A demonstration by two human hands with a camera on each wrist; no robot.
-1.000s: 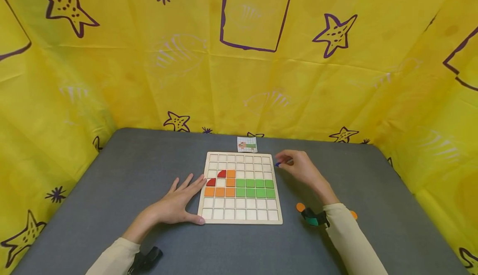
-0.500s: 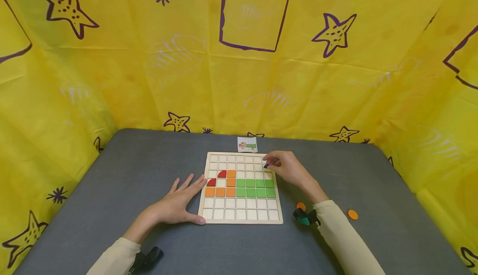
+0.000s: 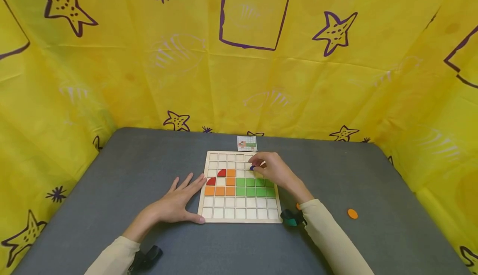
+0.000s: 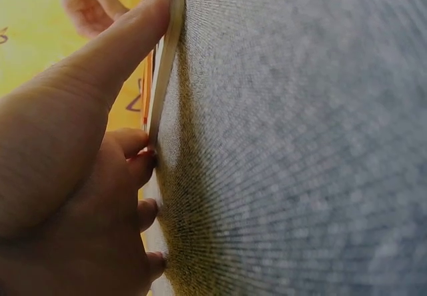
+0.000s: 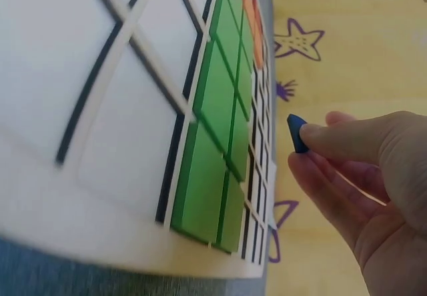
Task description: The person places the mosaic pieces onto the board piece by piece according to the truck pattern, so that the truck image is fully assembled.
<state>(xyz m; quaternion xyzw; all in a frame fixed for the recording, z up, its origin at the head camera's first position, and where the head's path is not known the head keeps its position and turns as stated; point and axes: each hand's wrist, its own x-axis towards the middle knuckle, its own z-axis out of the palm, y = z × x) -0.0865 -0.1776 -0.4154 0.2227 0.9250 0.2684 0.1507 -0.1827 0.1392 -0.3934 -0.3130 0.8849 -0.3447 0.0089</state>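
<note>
A wooden grid board (image 3: 240,220) lies flat on the grey table. Orange square tiles (image 3: 220,191), two red rounded tiles (image 3: 222,173) and several green square tiles (image 3: 250,191) sit in its cells. My right hand (image 3: 274,169) pinches a small blue tile (image 5: 297,133) between thumb and fingers, above the upper right part of the board; it covers some cells and part of the green tiles in the head view. My left hand (image 3: 175,203) rests spread at the board's left edge, thumb at the lower left corner and fingertips along the side.
A small picture card (image 3: 247,144) with a coloured grid pattern lies behind the board. On the right of the table is an orange disc (image 3: 352,213); a second one is mostly hidden behind the right wrist strap. A yellow patterned cloth (image 3: 239,80) surrounds the table.
My right hand has moved left from beside the board to over it, carrying the blue tile. The left hand and the board have stayed in place.
</note>
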